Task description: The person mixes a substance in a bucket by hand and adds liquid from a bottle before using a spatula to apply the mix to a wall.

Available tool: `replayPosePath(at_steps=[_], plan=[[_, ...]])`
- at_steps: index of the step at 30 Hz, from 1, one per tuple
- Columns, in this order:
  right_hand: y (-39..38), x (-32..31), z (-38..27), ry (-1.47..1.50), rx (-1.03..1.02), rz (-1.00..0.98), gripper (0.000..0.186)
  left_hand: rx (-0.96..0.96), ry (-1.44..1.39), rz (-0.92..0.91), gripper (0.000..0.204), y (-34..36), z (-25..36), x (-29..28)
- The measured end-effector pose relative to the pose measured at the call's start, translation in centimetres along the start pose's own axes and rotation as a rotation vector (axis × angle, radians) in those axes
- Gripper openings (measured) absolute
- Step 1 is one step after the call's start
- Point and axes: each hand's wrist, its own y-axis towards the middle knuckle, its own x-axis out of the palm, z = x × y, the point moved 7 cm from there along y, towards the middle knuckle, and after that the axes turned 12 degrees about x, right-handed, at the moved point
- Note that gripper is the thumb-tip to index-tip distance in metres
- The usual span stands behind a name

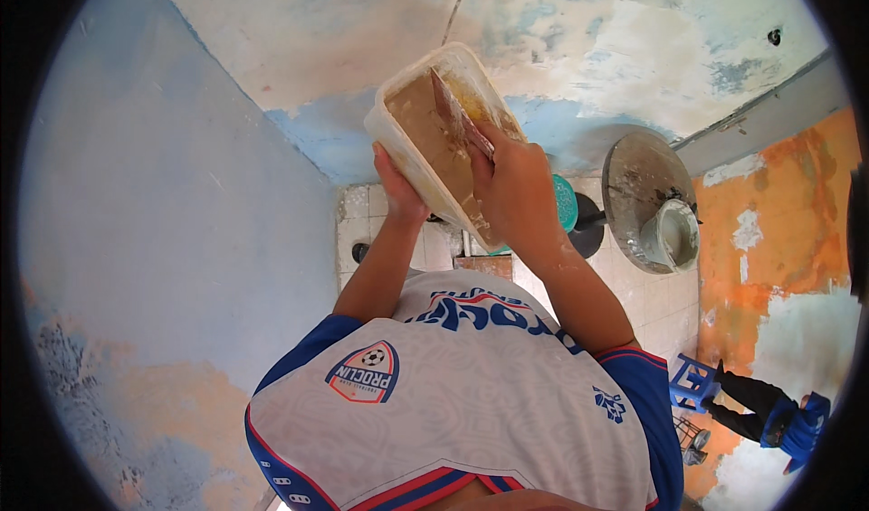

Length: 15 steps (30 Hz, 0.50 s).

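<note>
My left hand (398,183) grips the long side of a rectangular, whitish plastic tub (393,145), held tilted in front of my chest. Wet beige paste (415,113) lies inside it, smeared up the walls. My right hand (518,183) is closed around the handle end of a putty knife (460,122). The blade sits over the paste within the tub, its surface coated with residue. My right fingers hide most of the handle, and the right wrist crosses the tub's near corner.
A patchy plastered wall (588,49) rises ahead, with a grey-blue wall (172,167) on the left. To the right stands a round, stained table (626,194) bearing a whitish bucket (672,236). Farther right are a blue stool (692,381) and another person (780,420).
</note>
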Motion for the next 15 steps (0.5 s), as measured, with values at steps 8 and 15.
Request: replayPosePath(at_steps=[8,15], plan=[[-1.3,0.7,1.1,-0.020,0.019,-0.073,0.025,0.004,-0.032,0.026,0.076,0.2,0.1,-0.7],[-1.4,-0.6,-0.7,0.081,0.033,-0.046,0.028,0.054,-0.002,0.025,0.074,0.1,0.9,-0.6]])
